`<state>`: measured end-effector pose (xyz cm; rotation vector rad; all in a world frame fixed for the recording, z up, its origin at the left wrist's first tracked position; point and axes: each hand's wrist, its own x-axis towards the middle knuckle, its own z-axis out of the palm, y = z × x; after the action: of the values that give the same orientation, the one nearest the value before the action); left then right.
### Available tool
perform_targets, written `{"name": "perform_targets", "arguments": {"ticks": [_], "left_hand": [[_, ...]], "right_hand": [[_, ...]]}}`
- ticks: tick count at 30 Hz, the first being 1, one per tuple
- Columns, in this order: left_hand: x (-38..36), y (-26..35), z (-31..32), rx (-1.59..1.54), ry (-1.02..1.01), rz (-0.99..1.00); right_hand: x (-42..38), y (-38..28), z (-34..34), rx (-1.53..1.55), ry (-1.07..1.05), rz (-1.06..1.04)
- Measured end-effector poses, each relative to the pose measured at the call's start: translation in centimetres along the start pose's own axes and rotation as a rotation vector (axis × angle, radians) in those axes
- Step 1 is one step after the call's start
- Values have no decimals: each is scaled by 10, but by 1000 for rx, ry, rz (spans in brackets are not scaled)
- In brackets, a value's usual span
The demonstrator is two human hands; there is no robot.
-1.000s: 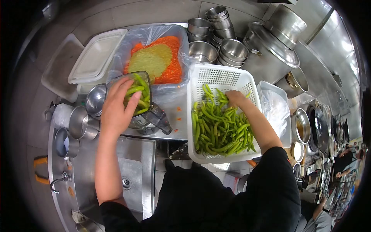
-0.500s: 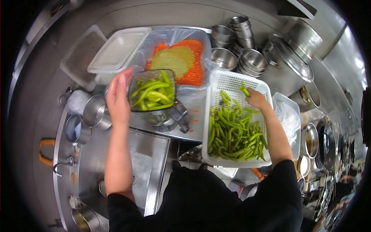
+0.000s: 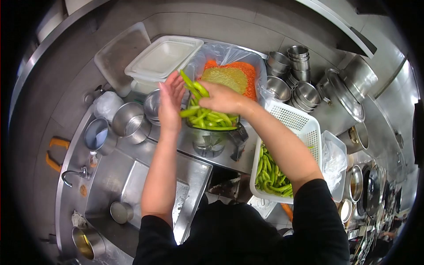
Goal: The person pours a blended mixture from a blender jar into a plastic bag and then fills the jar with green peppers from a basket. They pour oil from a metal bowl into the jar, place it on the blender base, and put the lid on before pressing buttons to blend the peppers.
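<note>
My right hand [image 3: 216, 97] is closed on several green peppers [image 3: 201, 89] over the top of a clear blender jug [image 3: 207, 141]. The jug is full of green peppers up to its rim, and its dark handle points right. At the jug's left side my left hand [image 3: 171, 104] is raised with its fingers extended, holding nothing. More green peppers [image 3: 271, 176] lie in a white perforated basket [image 3: 291, 117] on the right, partly hidden by my right forearm.
Behind the jug, a plastic-lined tub [image 3: 260, 59] holds chopped red and yellow-green food. White lidded containers [image 3: 165, 55] stand back left, steel bowls [image 3: 307, 95] back right. Steel pots [image 3: 131, 121] line the left, beside a sink [image 3: 110, 185]. A bag-lined container [image 3: 333, 163] is at right.
My right hand has moved left from the basket to above the jug, carrying peppers. My left hand stays raised beside the jug. The whole view has shifted.
</note>
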<state>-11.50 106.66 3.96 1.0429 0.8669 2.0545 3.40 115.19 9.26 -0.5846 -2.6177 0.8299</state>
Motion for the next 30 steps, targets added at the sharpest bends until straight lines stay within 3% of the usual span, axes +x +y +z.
{"name": "perform_targets", "arguments": {"ticks": [2, 5, 6, 8, 12, 15, 17, 20, 24, 28, 30], "left_hand": [[-2, -4, -9, -28, -24, 26], [-7, -9, -2, 366, -79, 83], [-8, -6, 1, 643, -106, 177], [-6, -1, 10, 835, -131, 190], [3, 3, 20, 880, -195, 236], [7, 12, 24, 807, -340, 101], [2, 17, 28, 887, -509, 84], [-1, 20, 34, 1106, -668, 182], [2, 20, 33, 1132, -766, 164], [-4, 18, 27, 1191, -732, 141], [-10, 19, 27, 1186, -565, 335]], "right_hand": [[-6, 12, 18, -154, 59, 19], [-7, 16, 25, -305, 38, 29], [-9, 14, 22, -307, 42, 29], [-12, 7, 12, -334, 24, 24], [-31, -3, -14, -302, 4, -5], [-63, -9, -33, -314, 65, -30], [-82, -15, -45, -218, 144, 142], [-95, 16, -32, -199, 334, 160], [-79, 53, -16, -83, 436, 202], [-71, 57, -22, -200, 389, 211], [-72, 40, -25, -227, 376, 197]]}}
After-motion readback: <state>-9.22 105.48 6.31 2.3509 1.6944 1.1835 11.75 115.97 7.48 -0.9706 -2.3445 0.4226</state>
